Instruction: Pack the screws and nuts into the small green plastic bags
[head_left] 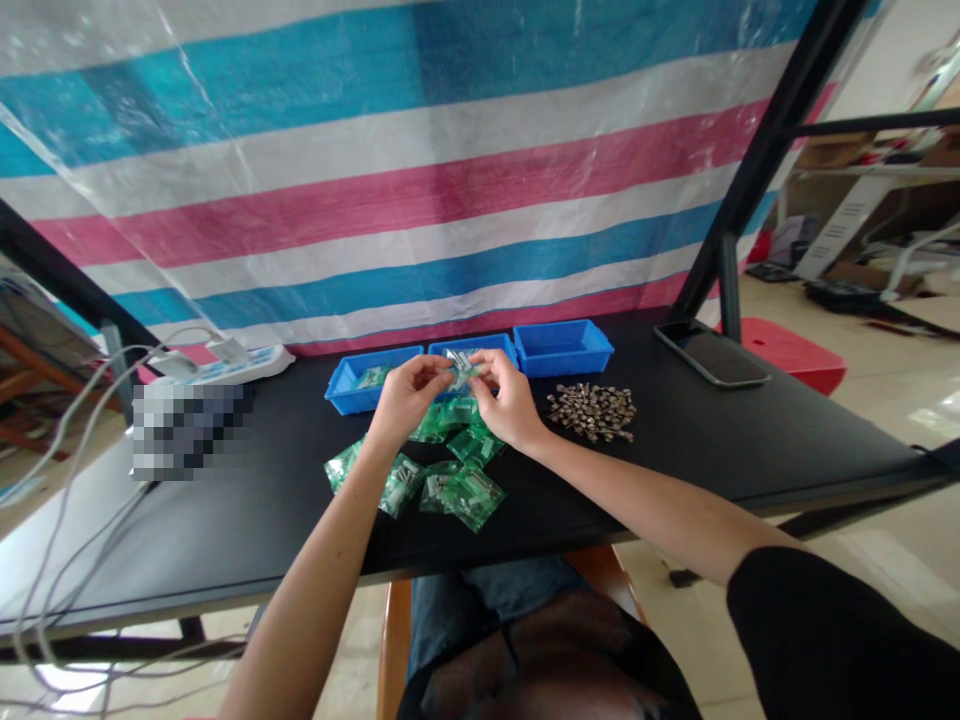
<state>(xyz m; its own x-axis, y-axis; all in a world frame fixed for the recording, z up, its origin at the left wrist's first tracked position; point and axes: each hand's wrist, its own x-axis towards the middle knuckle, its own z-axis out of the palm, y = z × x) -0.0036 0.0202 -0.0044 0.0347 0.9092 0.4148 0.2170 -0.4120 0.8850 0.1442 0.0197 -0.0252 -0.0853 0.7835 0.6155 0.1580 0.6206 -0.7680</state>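
My left hand [411,393] and my right hand [507,396] meet over the middle of the black table, fingers pinched on a small clear plastic bag [460,368] with shiny metal parts inside. Below them lie several green-tinted plastic bags [472,495] holding small silvery pieces. Behind the hands stands the middle blue tray [501,346], partly hidden by them. The left blue tray [342,397] has a green bag in it. To the right of my right hand is a pile of small metal fittings [592,411].
The right blue tray [562,347] stands at the table's back edge. A phone [711,354] lies at the right on the black table [675,450]. A power strip [255,366] with cables sits at the left. A striped plastic sheet [420,180] hangs behind.
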